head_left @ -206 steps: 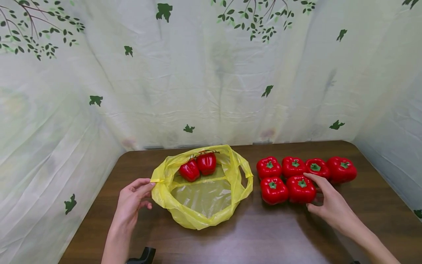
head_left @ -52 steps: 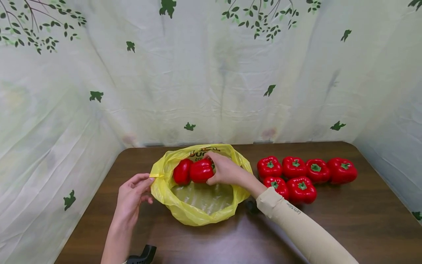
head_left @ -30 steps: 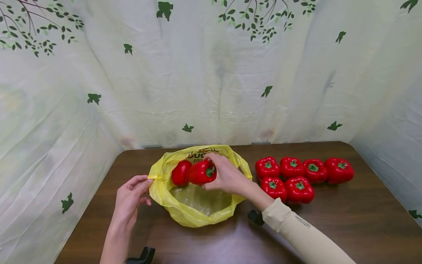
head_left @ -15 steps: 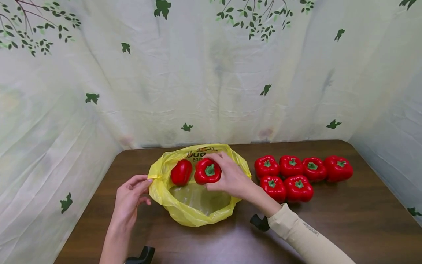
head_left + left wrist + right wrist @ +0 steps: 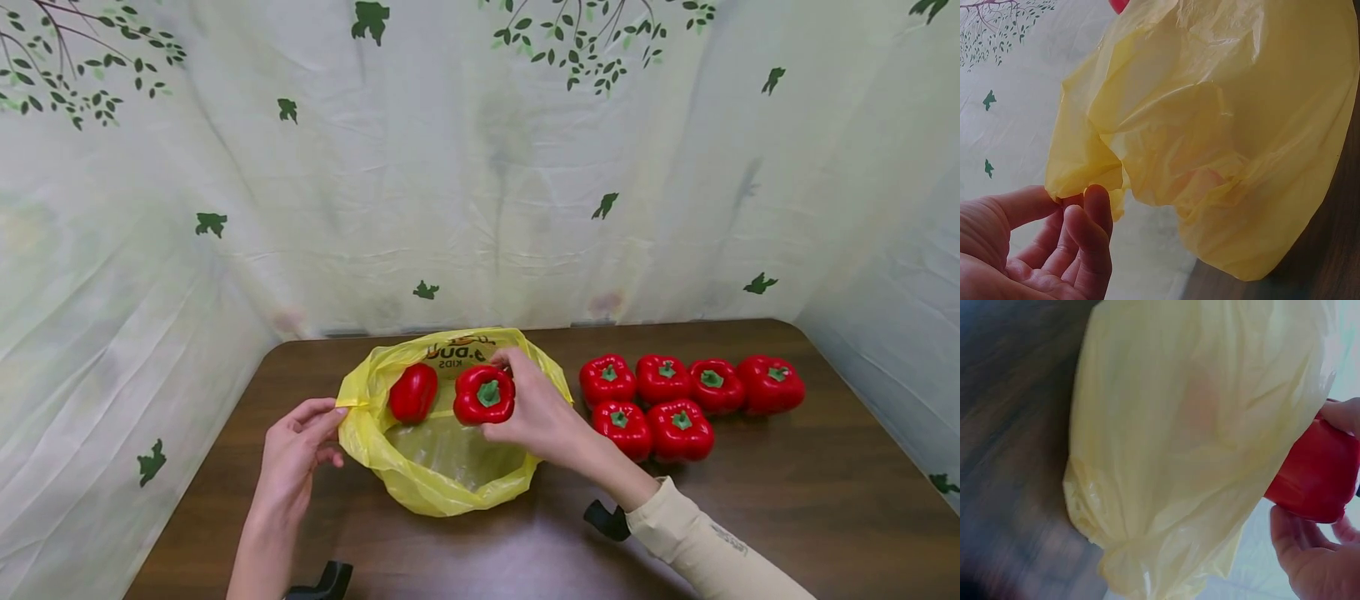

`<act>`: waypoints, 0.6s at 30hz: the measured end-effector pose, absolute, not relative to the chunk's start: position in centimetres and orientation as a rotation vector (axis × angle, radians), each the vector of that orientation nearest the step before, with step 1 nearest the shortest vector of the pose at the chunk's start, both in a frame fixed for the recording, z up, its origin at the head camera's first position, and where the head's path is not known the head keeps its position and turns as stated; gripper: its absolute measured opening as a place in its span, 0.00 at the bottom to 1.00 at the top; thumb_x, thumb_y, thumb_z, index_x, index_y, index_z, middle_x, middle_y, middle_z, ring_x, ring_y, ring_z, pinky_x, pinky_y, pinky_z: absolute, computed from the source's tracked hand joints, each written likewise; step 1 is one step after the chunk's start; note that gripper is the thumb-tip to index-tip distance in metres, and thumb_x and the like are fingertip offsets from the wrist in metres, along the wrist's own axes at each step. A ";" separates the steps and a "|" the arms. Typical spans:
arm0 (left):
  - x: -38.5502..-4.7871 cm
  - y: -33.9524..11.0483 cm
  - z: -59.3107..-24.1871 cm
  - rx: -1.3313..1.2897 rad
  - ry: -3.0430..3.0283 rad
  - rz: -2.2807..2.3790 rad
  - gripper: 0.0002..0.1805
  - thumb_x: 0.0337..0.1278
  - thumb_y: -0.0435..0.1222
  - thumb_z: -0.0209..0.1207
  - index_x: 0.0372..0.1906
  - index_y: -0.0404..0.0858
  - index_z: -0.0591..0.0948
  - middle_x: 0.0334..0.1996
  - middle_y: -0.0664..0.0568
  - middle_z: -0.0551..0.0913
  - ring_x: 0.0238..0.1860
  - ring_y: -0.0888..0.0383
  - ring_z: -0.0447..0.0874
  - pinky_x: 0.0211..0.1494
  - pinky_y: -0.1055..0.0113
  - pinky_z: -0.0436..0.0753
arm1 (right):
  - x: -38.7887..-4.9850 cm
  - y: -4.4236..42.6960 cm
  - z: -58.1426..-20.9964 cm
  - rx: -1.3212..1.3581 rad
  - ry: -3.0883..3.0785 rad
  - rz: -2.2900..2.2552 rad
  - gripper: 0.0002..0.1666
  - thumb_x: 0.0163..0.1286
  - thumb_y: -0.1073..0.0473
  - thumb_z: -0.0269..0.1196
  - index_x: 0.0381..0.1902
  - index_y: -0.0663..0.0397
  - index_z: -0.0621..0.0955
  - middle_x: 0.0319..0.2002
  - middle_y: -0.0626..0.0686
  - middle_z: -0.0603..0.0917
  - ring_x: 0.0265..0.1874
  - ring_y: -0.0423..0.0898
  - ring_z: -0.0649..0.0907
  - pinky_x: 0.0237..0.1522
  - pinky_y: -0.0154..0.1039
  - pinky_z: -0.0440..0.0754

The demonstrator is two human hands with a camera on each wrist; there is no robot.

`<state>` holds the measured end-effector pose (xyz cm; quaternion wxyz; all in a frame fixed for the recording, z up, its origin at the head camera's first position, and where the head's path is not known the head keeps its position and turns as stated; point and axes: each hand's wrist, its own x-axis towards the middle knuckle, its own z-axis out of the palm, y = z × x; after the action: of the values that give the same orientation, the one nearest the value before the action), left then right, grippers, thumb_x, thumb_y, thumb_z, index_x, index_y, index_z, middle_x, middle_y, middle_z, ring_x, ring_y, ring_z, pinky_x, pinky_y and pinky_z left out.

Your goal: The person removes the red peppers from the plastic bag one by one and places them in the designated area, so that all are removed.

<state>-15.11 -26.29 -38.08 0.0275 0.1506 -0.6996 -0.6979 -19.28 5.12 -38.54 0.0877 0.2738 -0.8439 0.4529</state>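
A yellow plastic bag [image 5: 442, 492] stands on the table with its mouth spread wide. My left hand [image 5: 300, 446] pinches the bag's left edge between thumb and fingers; the left wrist view shows this pinch at a corner of the film. Over the bag's mouth, my right hand [image 5: 536, 412] grips a red bell pepper [image 5: 472, 408], its green stem facing me. In the right wrist view the held pepper [image 5: 1316, 472] shows past the bag's edge, between thumb and fingers. A second red bell pepper [image 5: 412, 393] lies inside the bag at the left.
Several red bell peppers stand in two rows right of the bag, among them one at the front [image 5: 680, 431] and one at the far right [image 5: 770, 384]. Behind the brown wooden table [image 5: 795, 500] hangs a pale curtain [image 5: 465, 192] with leaf prints.
My right hand has gone from the pepper rows to the bag and gripped one of two peppers there. Lately it turned that pepper stem-forward and drew it rightward. My left hand stays put.
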 end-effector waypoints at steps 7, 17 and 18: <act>-15.2 -26.3 -38.1 0.482 -2.150 -2.164 0.14 0.62 0.38 0.66 0.47 0.36 0.79 0.33 0.54 0.86 0.28 0.57 0.81 0.24 0.67 0.83 | -18.6 5.9 -38.5 0.826 -2.471 1.278 0.40 0.43 0.58 0.77 0.55 0.51 0.71 0.47 0.44 0.76 0.46 0.39 0.75 0.42 0.34 0.82; -15.3 -26.2 -38.1 0.475 -2.147 -2.162 0.13 0.61 0.38 0.66 0.45 0.36 0.79 0.32 0.53 0.85 0.26 0.56 0.80 0.23 0.67 0.82 | -17.3 7.5 -37.6 0.781 -2.398 1.200 0.42 0.43 0.54 0.79 0.57 0.42 0.73 0.49 0.39 0.75 0.47 0.36 0.73 0.44 0.38 0.81; -15.3 -26.2 -38.2 0.475 -2.149 -2.160 0.12 0.61 0.38 0.66 0.45 0.36 0.79 0.32 0.53 0.85 0.27 0.56 0.80 0.23 0.67 0.82 | -17.1 7.7 -37.5 0.775 -2.395 1.209 0.43 0.43 0.54 0.79 0.58 0.42 0.72 0.49 0.38 0.74 0.47 0.35 0.73 0.44 0.37 0.82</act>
<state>-15.30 -26.23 -38.16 0.0287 0.1539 -0.6966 -0.7002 -17.12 7.66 -37.52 0.1736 0.2732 -0.8447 0.4263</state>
